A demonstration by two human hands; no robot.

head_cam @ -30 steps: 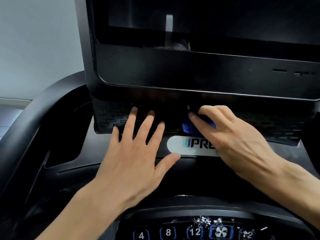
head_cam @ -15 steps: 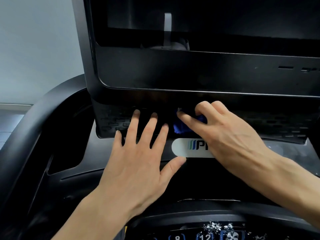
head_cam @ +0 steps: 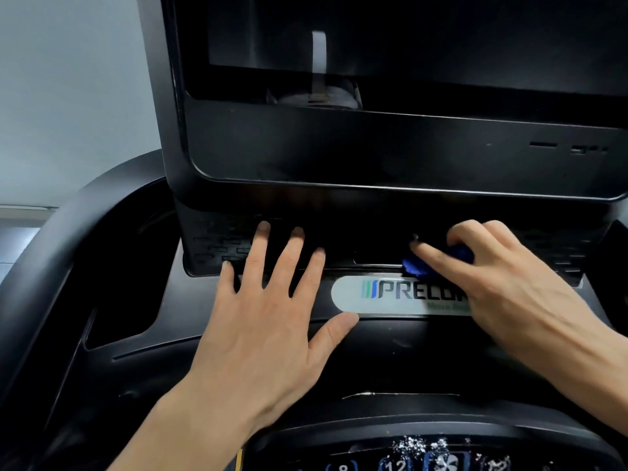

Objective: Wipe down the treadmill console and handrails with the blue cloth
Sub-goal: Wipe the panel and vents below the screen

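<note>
Change: since half a second ago our right hand [head_cam: 509, 294] has slid with the blue cloth [head_cam: 419, 265] to the right along the slot under the screen housing; before, it covered most of the logo plate [head_cam: 390, 295], now the letters "PRECO" are readable.
Left hand: our left hand [head_cam: 268, 321] has stayed in the same place, flat on the treadmill console [head_cam: 238, 158], fingers spread and straight, their tips reaching the vented strip [head_cam: 217, 248], the thumb just under the left end of the logo plate. It holds nothing.
Right hand: the fingers are curled around the blue cloth and press it into the dark recess just above the logo plate; the index finger is stretched out over the cloth.
Blue cloth: bunched up, mostly hidden under our right fingers; only a small blue part shows, touching the upper edge of the logo plate.
Recess at the screen bottom: we see something pale and rounded there, but it looks like a reflection and we cannot tell what it is.
Left pocket: the opening [head_cam: 136, 266] beside the left handrail [head_cam: 68, 239] is dark; we cannot see its content.
Lower panel: lit keys [head_cam: 394, 465] with numbers and a fan sign are at the bottom edge.
</note>
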